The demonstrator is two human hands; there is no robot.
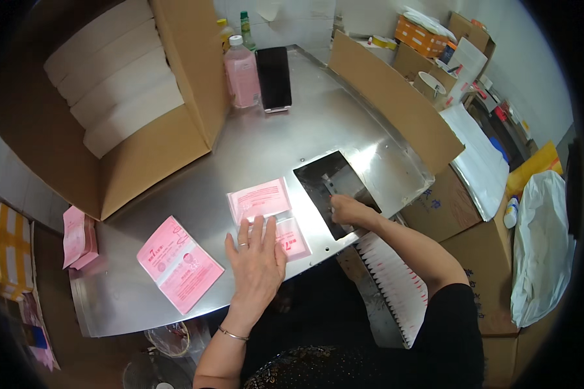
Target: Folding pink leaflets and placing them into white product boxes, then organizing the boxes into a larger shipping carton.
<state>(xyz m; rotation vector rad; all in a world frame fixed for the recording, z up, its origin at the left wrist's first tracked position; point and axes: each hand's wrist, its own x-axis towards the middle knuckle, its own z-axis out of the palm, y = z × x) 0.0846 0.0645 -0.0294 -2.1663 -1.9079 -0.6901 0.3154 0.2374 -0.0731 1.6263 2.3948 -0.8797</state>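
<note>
My left hand (258, 259) lies with its fingers stretched out over two pink printed packets in clear wrap, on the metal table. One packet (259, 196) is above my fingertips, the other packet (293, 240) to their right. My right hand (350, 211) is closed over the dark rectangular opening (334, 170) in the table top. What its fingers hold, if anything, is hidden. A narrow metal piece (329, 183) shows in the opening just beyond the fingers. Left of my left hand rests a pink printed stack of leaflets or sheets (180, 264).
A large cardboard box (156, 175) with white wrapped bundles takes up the left back. A pink bottle (242, 74) and a dark phone or tablet (274, 79) stand behind. A cardboard strip (396, 100) edges the right side. Below right sits a row of white red-edged pieces (396, 279).
</note>
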